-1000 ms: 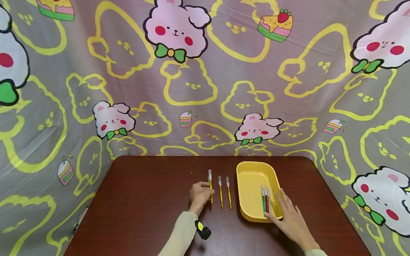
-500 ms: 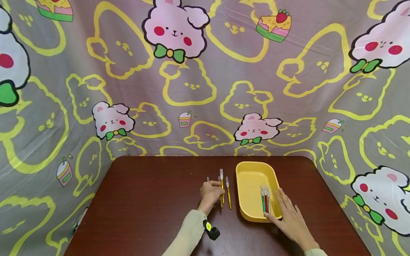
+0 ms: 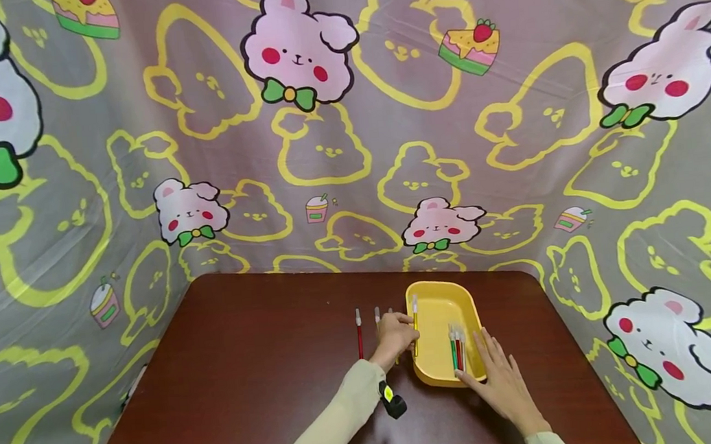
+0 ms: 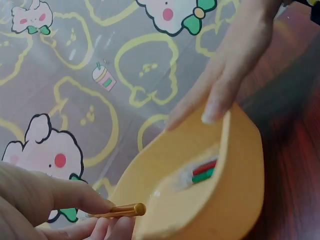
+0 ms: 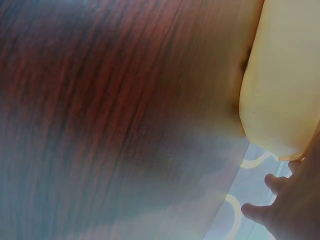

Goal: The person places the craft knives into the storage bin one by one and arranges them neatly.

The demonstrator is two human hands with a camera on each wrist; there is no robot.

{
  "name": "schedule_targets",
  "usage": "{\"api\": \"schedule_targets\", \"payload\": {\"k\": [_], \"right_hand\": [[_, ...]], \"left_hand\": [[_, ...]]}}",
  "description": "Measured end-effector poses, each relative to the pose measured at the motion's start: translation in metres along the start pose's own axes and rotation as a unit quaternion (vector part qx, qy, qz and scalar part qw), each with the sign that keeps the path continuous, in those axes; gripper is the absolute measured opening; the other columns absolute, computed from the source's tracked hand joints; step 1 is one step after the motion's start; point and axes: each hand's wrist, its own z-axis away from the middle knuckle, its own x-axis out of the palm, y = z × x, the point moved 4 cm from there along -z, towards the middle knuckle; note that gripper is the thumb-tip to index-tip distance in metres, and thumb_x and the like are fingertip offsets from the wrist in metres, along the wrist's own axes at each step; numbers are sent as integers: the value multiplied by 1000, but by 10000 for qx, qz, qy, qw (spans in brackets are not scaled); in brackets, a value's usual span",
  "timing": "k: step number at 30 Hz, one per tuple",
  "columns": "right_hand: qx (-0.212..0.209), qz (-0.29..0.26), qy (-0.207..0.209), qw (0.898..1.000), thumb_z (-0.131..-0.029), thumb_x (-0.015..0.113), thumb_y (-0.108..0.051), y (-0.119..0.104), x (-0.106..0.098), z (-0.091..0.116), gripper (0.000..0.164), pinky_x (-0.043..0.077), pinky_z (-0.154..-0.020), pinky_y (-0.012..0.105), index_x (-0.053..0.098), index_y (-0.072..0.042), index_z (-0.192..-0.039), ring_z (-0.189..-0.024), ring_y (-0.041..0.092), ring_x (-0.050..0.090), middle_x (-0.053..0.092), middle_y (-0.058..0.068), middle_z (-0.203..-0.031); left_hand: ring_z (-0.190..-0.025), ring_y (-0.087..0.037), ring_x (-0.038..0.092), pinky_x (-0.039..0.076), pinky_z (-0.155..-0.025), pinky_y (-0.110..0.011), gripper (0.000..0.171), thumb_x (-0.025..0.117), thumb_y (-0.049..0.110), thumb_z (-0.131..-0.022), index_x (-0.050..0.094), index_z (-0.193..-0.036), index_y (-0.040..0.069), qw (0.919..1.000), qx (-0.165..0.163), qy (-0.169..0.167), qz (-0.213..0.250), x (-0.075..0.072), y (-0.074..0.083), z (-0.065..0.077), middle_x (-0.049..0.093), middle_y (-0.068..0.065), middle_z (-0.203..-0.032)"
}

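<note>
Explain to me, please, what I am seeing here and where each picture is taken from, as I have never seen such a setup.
There is no machine: these are a person's two bare hands. The widest picture comes from a head-worn camera, looking forward and down; each of the others comes from a camera on one wrist.

On the dark table stands a yellow tray with several slim, pen-like sticks inside. A red stick lies left of it; others are partly hidden by the left hand, which pinches a yellow stick. The right hand touches the tray.
</note>
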Motion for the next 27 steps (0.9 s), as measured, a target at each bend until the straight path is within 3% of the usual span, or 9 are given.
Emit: {"api": "schedule_targets", "payload": {"k": [5,11,19,23,25,27], "right_hand": [[27,35,-46,10000,-98,66,-60,-2,2,1,95,17,-113,81,29,-7,-167,-153,53,24,20,23,-172],[96,19,-117,9999,-98,65,-60,-3,0,1,94,14,-113,82,29,-7,-167,-154,53,21,18,22,-173],[70,119,-55,9999,-98,66,-59,-2,-2,3,93,16,-112,82,30,-7,-166,-153,54,23,21,23,-172],[5,91,4,10000,-98,67,-58,-4,-1,3,92,17,-112,82,31,-7,-166,-153,54,24,22,23,-172],[-22,101,25,9999,-98,67,-58,-4,-1,3,92,18,-112,82,32,-7,-166,-153,53,25,22,23,-172],[-50,137,74,9999,-98,67,-57,-3,-1,3,91,19,-111,82,33,-7,-165,-152,53,26,23,22,-171]], "left_hand": [[-50,-16,68,60,-52,-31,20,81,-9,-78,78,-97,-1,9999,8,-125,-90,10,10,3,69,-3,-72],[-45,-15,66,57,-47,-29,19,83,-9,-76,77,-92,0,9992,133,-48,-378,24,10,5,69,-6,-73],[-38,-12,59,51,-43,-27,23,87,-4,-72,76,-86,10,9967,368,16,-725,78,-34,-16,71,-6,-79],[-36,-12,56,47,-37,-25,28,86,-6,-68,74,-81,15,9987,142,11,-480,93,-45,-18,68,1,-74],[-35,-11,55,45,-36,-25,27,85,-5,-67,73,-80,15,9982,116,92,-589,99,-49,-19,67,2,-71],[-35,-11,55,46,-36,-25,25,85,-6,-67,73,-78,13,9970,198,139,-739,96,-41,-12,65,1,-69]]}}
